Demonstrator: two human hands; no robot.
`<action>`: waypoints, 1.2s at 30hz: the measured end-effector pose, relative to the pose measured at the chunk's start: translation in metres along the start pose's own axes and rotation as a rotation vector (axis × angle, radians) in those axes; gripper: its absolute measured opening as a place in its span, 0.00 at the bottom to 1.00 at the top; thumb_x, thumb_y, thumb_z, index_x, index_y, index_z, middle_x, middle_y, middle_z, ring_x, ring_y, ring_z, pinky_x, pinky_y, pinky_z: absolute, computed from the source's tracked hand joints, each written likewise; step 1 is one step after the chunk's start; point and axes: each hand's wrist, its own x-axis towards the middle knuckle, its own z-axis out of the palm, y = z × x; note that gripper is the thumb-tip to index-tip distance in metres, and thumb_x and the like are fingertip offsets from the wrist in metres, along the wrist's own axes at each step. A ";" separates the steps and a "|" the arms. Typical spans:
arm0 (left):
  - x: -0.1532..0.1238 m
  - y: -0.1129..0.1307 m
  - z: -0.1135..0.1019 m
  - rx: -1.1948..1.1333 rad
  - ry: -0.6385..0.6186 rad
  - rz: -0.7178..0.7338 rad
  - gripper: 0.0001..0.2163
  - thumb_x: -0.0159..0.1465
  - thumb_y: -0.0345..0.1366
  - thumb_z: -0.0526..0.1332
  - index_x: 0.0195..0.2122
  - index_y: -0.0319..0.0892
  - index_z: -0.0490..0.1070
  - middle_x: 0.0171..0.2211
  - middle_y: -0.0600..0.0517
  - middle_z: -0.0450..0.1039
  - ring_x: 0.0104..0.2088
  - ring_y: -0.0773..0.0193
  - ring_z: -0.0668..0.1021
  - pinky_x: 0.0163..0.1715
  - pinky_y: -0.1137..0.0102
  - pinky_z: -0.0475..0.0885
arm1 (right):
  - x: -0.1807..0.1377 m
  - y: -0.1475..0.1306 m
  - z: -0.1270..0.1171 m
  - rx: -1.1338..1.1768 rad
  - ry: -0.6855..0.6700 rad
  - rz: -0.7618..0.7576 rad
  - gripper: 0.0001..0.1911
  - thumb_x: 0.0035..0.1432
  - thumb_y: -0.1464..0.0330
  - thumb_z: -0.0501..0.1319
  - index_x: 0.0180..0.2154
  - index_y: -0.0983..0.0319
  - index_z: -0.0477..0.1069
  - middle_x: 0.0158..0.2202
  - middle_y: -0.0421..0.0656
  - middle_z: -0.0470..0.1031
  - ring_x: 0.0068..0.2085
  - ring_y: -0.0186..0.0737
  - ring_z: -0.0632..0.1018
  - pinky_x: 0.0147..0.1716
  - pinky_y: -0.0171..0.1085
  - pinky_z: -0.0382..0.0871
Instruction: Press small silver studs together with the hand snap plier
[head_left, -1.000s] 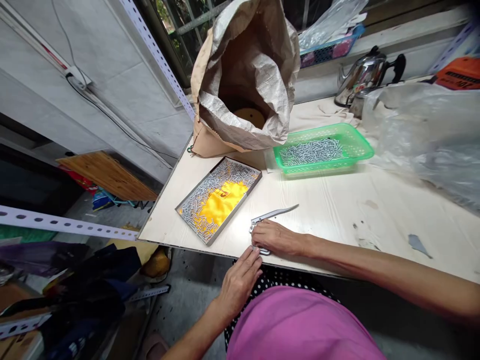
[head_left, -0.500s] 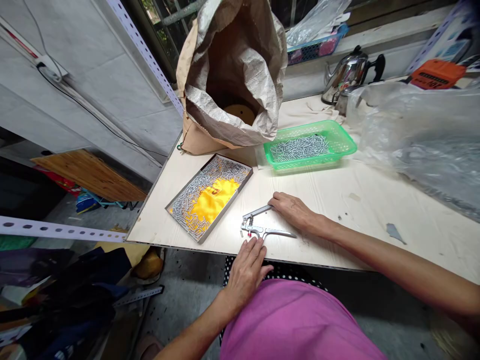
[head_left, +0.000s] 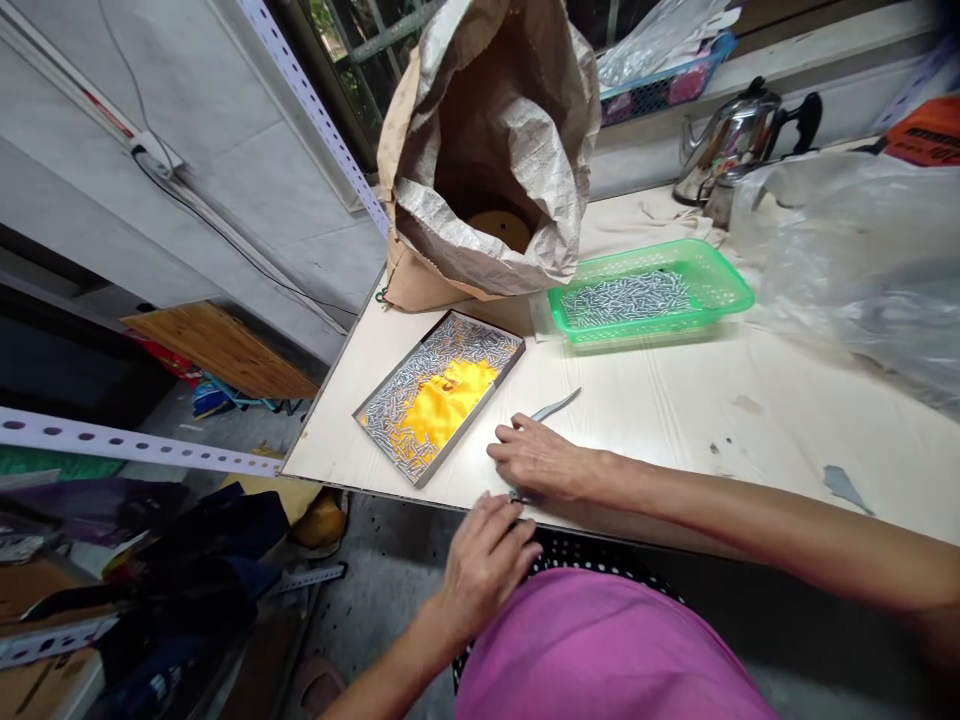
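Note:
My right hand [head_left: 538, 460] lies palm down near the table's front edge, its fingers curled over a grey metal plier-like tool. One curved handle [head_left: 556, 403] of the plier-like tool sticks out behind the knuckles; its spring and head are hidden under the hand. My left hand [head_left: 487, 560] rests at the table edge, fingers stretched forward, with the fingertips beside a small dark part of the tool [head_left: 516, 497]. Left of the hands is a shallow metal tray [head_left: 386, 462] with many small silver pins [head_left: 390, 400] around a bright yellow patch.
A green plastic basket [head_left: 731, 290] with more silver pins stands behind the hands. Further back are a large open woven sack [head_left: 555, 180] and a steel kettle [head_left: 739, 135]. Clear plastic bags [head_left: 847, 260] cover the right side. A grey scrap [head_left: 844, 485] lies on the table [head_left: 675, 400].
My right hand has moved from the upper handle's end toward me and left, over the tool's head, now covering most of it. My left hand stays near the edge. The view has shifted slightly.

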 end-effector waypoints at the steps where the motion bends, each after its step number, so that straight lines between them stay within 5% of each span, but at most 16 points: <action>1: 0.002 -0.010 -0.010 0.049 0.029 -0.060 0.08 0.67 0.33 0.59 0.45 0.41 0.74 0.41 0.46 0.78 0.46 0.57 0.77 0.50 0.59 0.74 | 0.000 -0.002 0.001 -0.031 0.005 -0.016 0.07 0.60 0.70 0.63 0.29 0.63 0.74 0.35 0.45 0.73 0.42 0.44 0.67 0.36 0.43 0.53; 5: 0.013 -0.065 -0.046 0.313 0.003 -0.374 0.10 0.69 0.34 0.54 0.41 0.41 0.75 0.36 0.46 0.75 0.39 0.57 0.73 0.40 0.62 0.73 | 0.003 -0.006 0.009 -0.106 0.033 -0.050 0.08 0.61 0.73 0.61 0.29 0.63 0.74 0.32 0.44 0.73 0.40 0.43 0.67 0.38 0.43 0.53; 9: 0.023 -0.112 -0.052 0.445 -0.181 -0.597 0.12 0.68 0.38 0.56 0.33 0.41 0.76 0.33 0.46 0.73 0.39 0.55 0.72 0.40 0.63 0.70 | 0.012 -0.003 0.015 -0.126 0.046 -0.072 0.09 0.61 0.74 0.60 0.28 0.63 0.74 0.32 0.44 0.73 0.39 0.43 0.67 0.37 0.43 0.54; 18: 0.046 -0.140 -0.029 0.436 -0.470 -0.840 0.10 0.63 0.37 0.59 0.30 0.39 0.76 0.36 0.44 0.76 0.43 0.53 0.75 0.37 0.67 0.68 | 0.011 0.010 0.012 -0.043 -0.041 0.091 0.06 0.60 0.68 0.59 0.32 0.61 0.74 0.37 0.45 0.74 0.40 0.45 0.70 0.36 0.43 0.58; 22: 0.057 -0.134 -0.029 0.394 -0.359 -0.781 0.10 0.64 0.36 0.56 0.31 0.39 0.75 0.36 0.44 0.75 0.42 0.53 0.76 0.37 0.66 0.69 | 0.014 0.009 0.012 -0.047 -0.030 0.076 0.08 0.59 0.72 0.57 0.31 0.64 0.74 0.38 0.47 0.74 0.41 0.45 0.71 0.40 0.45 0.61; 26: 0.063 -0.095 -0.028 0.109 -0.106 -0.656 0.11 0.65 0.40 0.55 0.32 0.41 0.72 0.31 0.48 0.75 0.34 0.59 0.77 0.35 0.67 0.69 | 0.020 0.019 0.014 0.217 0.005 0.204 0.05 0.53 0.69 0.61 0.29 0.65 0.74 0.35 0.47 0.75 0.37 0.43 0.73 0.33 0.39 0.62; 31: 0.059 -0.055 -0.023 -0.277 -0.014 -0.701 0.15 0.62 0.47 0.57 0.31 0.42 0.74 0.29 0.50 0.76 0.29 0.61 0.77 0.30 0.70 0.69 | 0.013 0.042 0.002 0.629 0.325 0.484 0.04 0.54 0.72 0.59 0.33 0.64 0.73 0.32 0.40 0.76 0.31 0.34 0.73 0.29 0.32 0.62; 36: 0.062 -0.052 -0.012 -0.599 -0.133 -0.946 0.17 0.56 0.50 0.62 0.35 0.39 0.76 0.26 0.51 0.76 0.24 0.64 0.75 0.25 0.72 0.69 | -0.032 0.096 -0.058 0.410 0.685 0.748 0.06 0.60 0.72 0.55 0.36 0.65 0.70 0.35 0.44 0.74 0.35 0.38 0.73 0.36 0.36 0.65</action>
